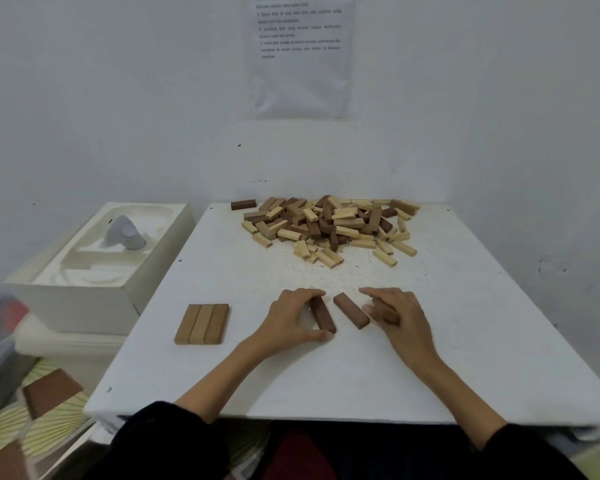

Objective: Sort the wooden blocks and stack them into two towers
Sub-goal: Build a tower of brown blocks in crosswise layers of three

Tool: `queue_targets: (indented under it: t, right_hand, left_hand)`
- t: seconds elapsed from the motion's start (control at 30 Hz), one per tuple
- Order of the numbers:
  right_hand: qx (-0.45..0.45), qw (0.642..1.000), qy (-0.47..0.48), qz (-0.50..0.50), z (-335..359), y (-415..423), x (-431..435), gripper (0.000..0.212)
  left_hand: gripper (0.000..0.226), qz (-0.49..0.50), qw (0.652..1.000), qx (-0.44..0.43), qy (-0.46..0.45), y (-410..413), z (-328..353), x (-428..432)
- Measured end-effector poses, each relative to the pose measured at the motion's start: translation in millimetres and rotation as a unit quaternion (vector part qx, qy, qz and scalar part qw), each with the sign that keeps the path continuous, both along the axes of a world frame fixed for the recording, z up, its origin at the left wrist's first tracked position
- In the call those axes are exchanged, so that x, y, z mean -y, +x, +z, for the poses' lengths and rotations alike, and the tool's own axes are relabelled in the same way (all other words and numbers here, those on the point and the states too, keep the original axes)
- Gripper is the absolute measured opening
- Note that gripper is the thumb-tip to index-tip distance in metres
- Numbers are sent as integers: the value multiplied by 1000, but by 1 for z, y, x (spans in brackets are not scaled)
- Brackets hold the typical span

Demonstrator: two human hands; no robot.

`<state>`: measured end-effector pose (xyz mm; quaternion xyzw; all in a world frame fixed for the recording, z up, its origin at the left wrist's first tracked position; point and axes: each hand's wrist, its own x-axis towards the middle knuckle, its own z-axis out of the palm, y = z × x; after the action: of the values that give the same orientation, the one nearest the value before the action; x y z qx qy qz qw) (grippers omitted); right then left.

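Note:
A pile of light and dark wooden blocks (329,226) lies at the far side of the white table (326,375). Three mid-brown blocks (202,323) lie flat side by side at the near left. My left hand (293,320) holds a dark brown block (323,315) between fingers and thumb, flat on the table. A second dark block (351,310) lies loose just right of it. My right hand (400,317) grips a third dark block (385,313), mostly hidden under the fingers.
One dark block (243,204) lies alone at the far left table corner. A white foam tray (101,258) with a grey object stands left of the table. The wall with a printed sheet (300,53) rises right behind the pile.

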<state>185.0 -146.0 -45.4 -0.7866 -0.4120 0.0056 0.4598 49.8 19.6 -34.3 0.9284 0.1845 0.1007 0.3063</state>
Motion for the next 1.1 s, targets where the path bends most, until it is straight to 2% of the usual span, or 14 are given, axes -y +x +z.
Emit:
queue_targets:
  t: [0.07, 0.13, 0.23, 0.33, 0.5, 0.63, 0.83, 0.9, 1.0, 1.1]
  right_hand:
    - [28, 997, -77, 1, 0, 12, 3, 30]
    - [46, 984, -167, 46, -1, 26, 7, 40]
    - [-33, 957, -250, 145, 4, 43, 15, 63]
    - [-100, 952, -227, 180, 10, 52, 17, 71]
    - [-31, 956, -228, 183, 3, 43, 5, 64]
    - [-28, 958, -195, 206, 1, 39, -8, 63]
    - [-59, 969, -163, 178, 4, 38, -8, 66]
    - [-77, 970, -154, 171, 2, 40, -6, 66]
    - [-83, 986, -98, 105, 1, 47, -6, 63]
    - [-87, 993, -57, 47, 0, 50, -4, 60]
  left_hand:
    - [78, -9, 1000, 0, -11, 3, 0, 6]
    - [84, -17, 999, 0, -27, 8, -1, 13]
    - [91, -14, 1000, 1, -25, 19, -2, 22]
    - [93, -9, 1000, -5, -16, 30, -5, 29]
    - [85, -7, 1000, 14, -26, 40, -6, 26]
    - [81, -24, 999, 28, -19, 43, -4, 19]
    - [87, -46, 998, 15, -51, 42, -2, 8]
    - [93, -1, 999, 13, -42, 42, -4, 17]
    - [107, 83, 996, 9, -11, 46, -8, 36]
    - [101, 75, 997, 5, -12, 51, -10, 41]
